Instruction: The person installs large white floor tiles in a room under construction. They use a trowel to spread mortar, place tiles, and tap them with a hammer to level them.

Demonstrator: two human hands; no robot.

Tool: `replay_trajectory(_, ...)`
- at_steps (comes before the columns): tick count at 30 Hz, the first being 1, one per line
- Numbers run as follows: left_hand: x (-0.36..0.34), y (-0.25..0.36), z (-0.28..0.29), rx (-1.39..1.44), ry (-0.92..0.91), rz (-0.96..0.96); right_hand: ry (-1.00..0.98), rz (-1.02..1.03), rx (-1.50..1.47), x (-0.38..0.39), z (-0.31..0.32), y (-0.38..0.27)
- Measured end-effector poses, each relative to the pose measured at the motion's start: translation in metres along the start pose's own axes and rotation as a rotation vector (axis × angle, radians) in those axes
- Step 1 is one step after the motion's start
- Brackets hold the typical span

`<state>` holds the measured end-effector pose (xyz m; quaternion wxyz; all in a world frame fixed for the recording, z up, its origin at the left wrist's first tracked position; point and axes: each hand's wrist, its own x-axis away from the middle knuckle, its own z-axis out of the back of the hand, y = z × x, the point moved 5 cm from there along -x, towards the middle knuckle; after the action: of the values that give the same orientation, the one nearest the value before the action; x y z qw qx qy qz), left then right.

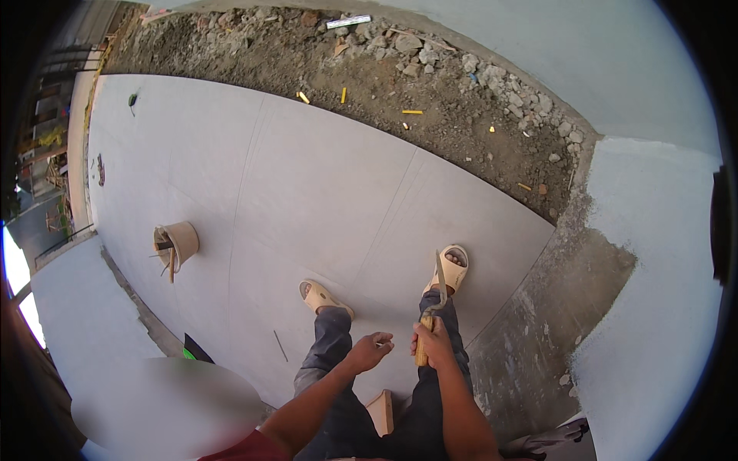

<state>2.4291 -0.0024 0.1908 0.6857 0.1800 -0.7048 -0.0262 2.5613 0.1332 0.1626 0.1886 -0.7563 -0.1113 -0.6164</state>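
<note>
My right hand [436, 343] is wrapped round the wooden handle of a trowel [425, 338]. The trowel's narrow metal blade points away from me, above my right shin and beside my right sandal [448, 269]. To its left, my left hand [369, 352] hovers in front of my left knee. Its fingers are loosely bent and a little apart, and I see nothing in them. My left sandal [324, 296] rests on the large grey boards or panels [307, 192] underfoot.
At left, a pale bucket [184, 240] lies tilted with wooden-handled tools poking out. A thin rod [280, 346] lies near my left leg. Beyond the panels are dirt and rubble [430, 92] with yellow scraps. A part-painted wall [653, 230] stands on the right. Something blurred covers the lower left.
</note>
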Motion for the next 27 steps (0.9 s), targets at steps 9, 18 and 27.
replay_trajectory(9, 0.05, 0.148, 0.018, -0.708, 0.292, -0.196, 0.368, 0.147, 0.154, 0.035, 0.152, -0.139)
replay_trajectory(18, -0.02, 0.2, 0.086, -1.113, 0.173, 0.511, 0.571, 0.098, 0.207, 0.044, 0.22, -0.212)
replay_trajectory(27, -0.073, 0.2, 0.114, -1.139, 0.216, 0.631, 0.717, -0.056, 0.36, -0.067, 0.269, -0.267)
